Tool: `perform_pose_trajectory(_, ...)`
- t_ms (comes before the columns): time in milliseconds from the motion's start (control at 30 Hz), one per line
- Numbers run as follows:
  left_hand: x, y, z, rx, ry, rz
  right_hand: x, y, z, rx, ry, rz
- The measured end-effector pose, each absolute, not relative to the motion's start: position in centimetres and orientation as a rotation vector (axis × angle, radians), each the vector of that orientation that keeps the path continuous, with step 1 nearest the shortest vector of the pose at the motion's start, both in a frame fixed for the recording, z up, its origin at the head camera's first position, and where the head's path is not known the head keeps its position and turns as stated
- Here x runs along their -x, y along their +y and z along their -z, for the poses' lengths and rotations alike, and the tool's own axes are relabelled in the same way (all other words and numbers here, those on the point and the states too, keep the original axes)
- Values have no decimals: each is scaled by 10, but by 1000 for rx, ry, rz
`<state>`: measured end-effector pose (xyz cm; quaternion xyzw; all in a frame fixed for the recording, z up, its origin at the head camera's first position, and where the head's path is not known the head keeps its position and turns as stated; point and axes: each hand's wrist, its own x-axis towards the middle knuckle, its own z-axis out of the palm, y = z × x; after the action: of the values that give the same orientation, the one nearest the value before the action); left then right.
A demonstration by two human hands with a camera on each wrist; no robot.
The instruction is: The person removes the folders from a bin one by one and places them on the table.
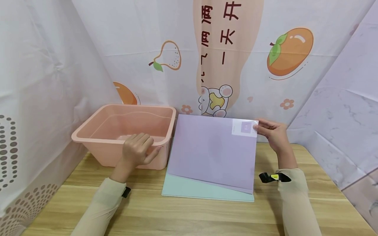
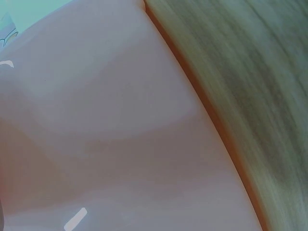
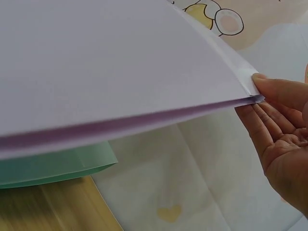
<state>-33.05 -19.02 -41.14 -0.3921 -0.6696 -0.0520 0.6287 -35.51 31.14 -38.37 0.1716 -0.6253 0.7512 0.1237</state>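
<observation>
A pink plastic basin (image 1: 103, 151) stands at the left of the table. My left hand (image 1: 137, 149) grips its near rim, fingers curled over the edge; in the left wrist view only the basin's wall (image 2: 106, 96) fills the picture and the hand is hardly seen. At the upper right corner of a purple file folder (image 1: 212, 154), my right hand (image 1: 273, 132) pinches it between thumb and fingers. That folder is lifted and tilted, as the right wrist view shows. Below it lies a mint green folder (image 1: 206, 190), flat on the table and mostly covered.
The wood-grain table (image 1: 183, 219) runs up to a printed curtain (image 1: 133, 42) behind the basin and folders. A white label (image 1: 237, 127) sits in the purple folder's corner. More curtain (image 1: 339, 108) hangs on the right side.
</observation>
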Motion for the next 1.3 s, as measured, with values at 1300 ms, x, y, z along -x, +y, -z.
perform_pose_trajectory(1300,329,-190,410,895,-1544,129,361,313,396,-433,-2101,-2174)
